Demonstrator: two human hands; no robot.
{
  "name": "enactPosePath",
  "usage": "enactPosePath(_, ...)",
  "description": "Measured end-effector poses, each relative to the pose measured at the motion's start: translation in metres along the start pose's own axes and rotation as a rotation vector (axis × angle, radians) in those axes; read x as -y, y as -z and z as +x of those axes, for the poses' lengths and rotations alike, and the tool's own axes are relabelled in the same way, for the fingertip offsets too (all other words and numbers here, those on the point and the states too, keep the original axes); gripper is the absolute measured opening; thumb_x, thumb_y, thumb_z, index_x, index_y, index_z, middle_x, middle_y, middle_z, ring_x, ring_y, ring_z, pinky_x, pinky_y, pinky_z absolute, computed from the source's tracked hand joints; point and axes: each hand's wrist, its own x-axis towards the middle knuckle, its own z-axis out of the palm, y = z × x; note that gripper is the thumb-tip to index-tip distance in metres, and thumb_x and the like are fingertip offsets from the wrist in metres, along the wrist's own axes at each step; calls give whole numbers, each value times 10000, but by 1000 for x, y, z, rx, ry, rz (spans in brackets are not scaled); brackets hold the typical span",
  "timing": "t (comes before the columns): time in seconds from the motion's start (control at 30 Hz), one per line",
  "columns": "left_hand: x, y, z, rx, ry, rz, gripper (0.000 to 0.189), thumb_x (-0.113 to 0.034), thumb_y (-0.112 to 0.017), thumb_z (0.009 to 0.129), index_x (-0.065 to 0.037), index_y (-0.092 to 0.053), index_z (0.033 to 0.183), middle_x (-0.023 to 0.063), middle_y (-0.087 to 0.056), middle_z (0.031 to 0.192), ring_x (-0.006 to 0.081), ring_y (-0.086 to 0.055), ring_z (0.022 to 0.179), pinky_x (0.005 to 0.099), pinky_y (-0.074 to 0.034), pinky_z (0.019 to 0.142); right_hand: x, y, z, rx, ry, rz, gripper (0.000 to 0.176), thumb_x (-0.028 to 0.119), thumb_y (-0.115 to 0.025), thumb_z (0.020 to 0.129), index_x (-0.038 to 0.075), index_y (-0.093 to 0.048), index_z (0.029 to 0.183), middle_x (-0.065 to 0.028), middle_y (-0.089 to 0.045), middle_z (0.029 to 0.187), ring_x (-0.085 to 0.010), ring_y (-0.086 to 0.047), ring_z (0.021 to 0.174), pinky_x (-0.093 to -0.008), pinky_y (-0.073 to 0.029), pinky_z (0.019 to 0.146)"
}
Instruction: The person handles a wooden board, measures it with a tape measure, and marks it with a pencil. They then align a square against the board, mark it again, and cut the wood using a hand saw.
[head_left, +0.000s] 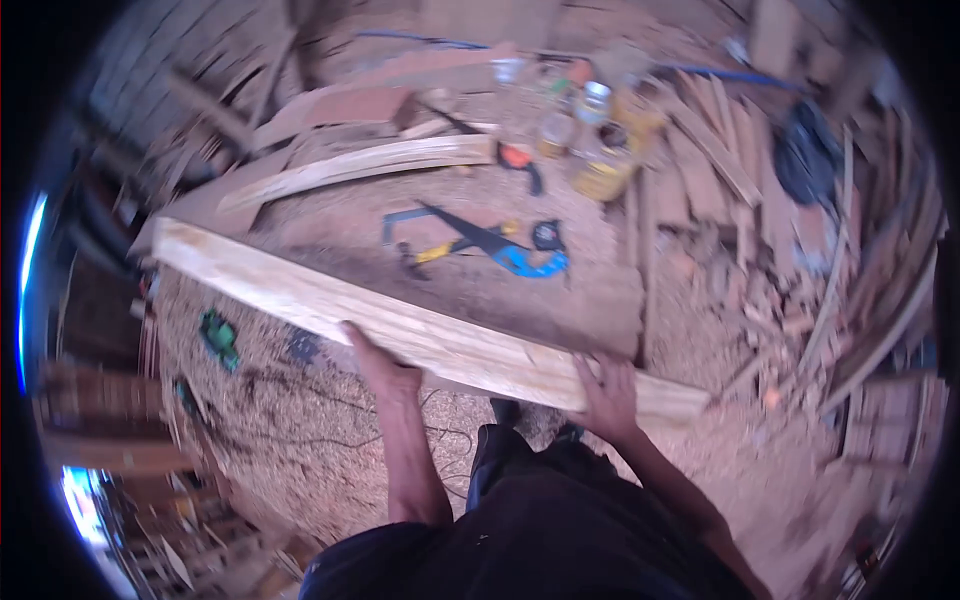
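Observation:
A long pale wooden beam (450, 340) slants across the view in front of me, its left end farther away. My left hand (385, 368) grips its near edge around the middle, thumb along the side and the other fingers hidden beneath. Toward the right end, my right hand (605, 393) is closed over the beam with its fingers on the upper face. Beyond the beam, on the work surface, lie a blue-handled handsaw (490, 243), a yellow-and-black hammer (440, 253) and a black tape measure (547, 235).
A second pale beam (370, 167) lies farther back, near an orange-handled saw (518, 160). Bottles and jars (605, 150) stand at the back. Scrap wood (770, 290) is heaped on the right. A green power tool (219, 340) and a cord lie among shavings on the left floor.

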Motion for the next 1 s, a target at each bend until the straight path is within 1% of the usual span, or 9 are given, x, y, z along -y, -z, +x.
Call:
enactPosePath(0.13,-49,-65,-47,172,-270,177,985,-724,-541,1056,-53,-250,1715,207,-334,1741,360,-354,1593,508,-314,1313,25,0,-15,-28,-90,277,1038,448,-923,802,151,-441,1673,-202,-443,1586,-455,-436,1456,-647,-350,1219)
enactPosePath(0.33,-105,-158,-114,366,-549,331,1028,-660,-728,987,45,-352,1634,217,-504,1612,312,-536,1443,431,-416,1244,48,52,-8,5,-147,789,840,363,-850,924,81,-485,1626,-218,-463,1577,-367,-579,1384,-486,-520,1122)
enactPosePath(0.37,-108,-168,-118,373,-591,342,1024,-649,-786,949,77,-437,1582,216,-593,1522,296,-593,1371,402,-441,1218,44,79,-5,-46,-175,939,737,324,-833,954,37,-549,1571,-195,-603,1455,-282,-702,1219,-399,-581,1031)
enactPosePath(0.43,-111,-181,-121,400,-593,481,1007,-643,-779,957,49,-431,1601,193,-576,1552,318,-604,1369,432,-457,1212,31,140,-7,-130,-232,1115,642,263,-825,955,24,-620,1514,-159,-735,1258,-256,-748,1111,-378,-584,1012)
enactPosePath(0.5,-105,-190,-125,430,-617,625,920,-627,-787,961,62,-553,1522,205,-576,1540,296,-639,1296,430,-522,1114,9,209,-16,-387,-71,996,618,275,-817,954,2,-650,1483,-142,-784,1125,-242,-767,1037,-368,-585,992)
enactPosePath(0.6,-70,-201,-138,434,-906,904,686,-552,-825,963,63,-750,1259,118,-780,1091,178,-721,944,338,-574,857,-3,288,-42,-651,148,862,574,310,-809,958,31,-665,1439,-121,-772,1111,-236,-745,1018,-362,-575,971)
enactPosePath(0.67,-44,-198,-128,545,-892,954,469,-435,-905,911,10,-808,1022,30,-746,840,95,-640,734,271,-494,664,2,322,-59,-741,282,799,546,333,-804,961,50,-674,1410,-107,-763,1102,-233,-731,1005,-358,-568,956)
enactPosePath(0.87,38,-157,-86,714,-872,1524,555,-556,-986,745,-61,-748,830,65,-710,691,152,-640,587,393,-519,546,47,374,-96,-798,413,673,468,403,-787,970,107,-704,1322,-66,-738,1074,-222,-688,966,-346,-548,912)
enactPosePath(1.0,82,-111,-21,919,-1123,1761,662,-671,-952,690,-67,-683,722,115,-678,609,251,-661,535,438,-533,539,85,378,-99,-825,352,613,423,450,-776,975,146,-723,1264,-39,-722,1055,-215,-659,941,-337,-534,883)
